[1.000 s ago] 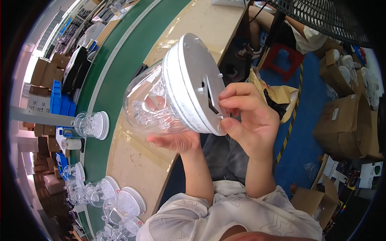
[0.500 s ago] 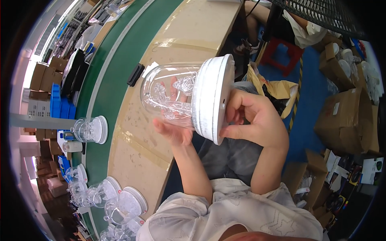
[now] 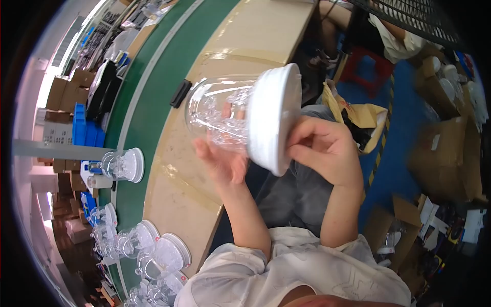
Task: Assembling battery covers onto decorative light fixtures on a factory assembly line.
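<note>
A clear domed ornament [image 3: 215,102] with a thick round white base [image 3: 268,120] lies on its side in the air above my lap, its dome toward the left. Clear sculpted shapes show inside. My left hand [image 3: 225,158] cups the dome from below and behind; some of its fingers show through the clear wall. At the flat underside of the base is my right hand [image 3: 322,148], thumb and forefinger drawn together against it. Whether a small part sits between those fingertips is hidden.
Several similar domed ornaments [image 3: 174,250] lie at the lower left by the green belt [image 3: 158,87]; another ornament [image 3: 123,165] lies farther up it. A black block [image 3: 180,93] rests at the tan tabletop's [image 3: 179,189] edge. Cardboard boxes [image 3: 445,153] stand at right.
The ornament has turned slightly, so less of its flat underside faces the view. Both hands stay on it, the right fingertips closer together. The whole view has shifted a little.
</note>
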{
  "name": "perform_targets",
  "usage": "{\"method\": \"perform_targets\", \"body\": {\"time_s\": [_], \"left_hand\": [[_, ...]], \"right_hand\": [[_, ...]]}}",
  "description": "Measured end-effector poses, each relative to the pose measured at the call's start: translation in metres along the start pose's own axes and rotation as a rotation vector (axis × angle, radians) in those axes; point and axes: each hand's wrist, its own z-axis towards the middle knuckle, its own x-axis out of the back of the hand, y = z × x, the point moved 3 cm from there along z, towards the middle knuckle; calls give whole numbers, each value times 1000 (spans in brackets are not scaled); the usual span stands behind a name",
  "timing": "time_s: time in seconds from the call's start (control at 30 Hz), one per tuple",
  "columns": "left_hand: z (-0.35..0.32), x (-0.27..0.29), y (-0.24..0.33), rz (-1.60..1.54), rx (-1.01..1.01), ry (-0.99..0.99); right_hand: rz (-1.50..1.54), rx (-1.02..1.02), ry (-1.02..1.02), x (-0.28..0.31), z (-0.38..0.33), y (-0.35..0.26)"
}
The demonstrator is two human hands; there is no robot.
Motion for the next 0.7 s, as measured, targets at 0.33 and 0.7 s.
{"method": "perform_targets", "body": {"time_s": [0.33,0.7], "left_hand": [[75,9,107,852,-476,269],[180,177,257,1571,-811,670]], "right_hand": [[310,76,252,44,11,53],[313,60,192,44,9,53]]}}
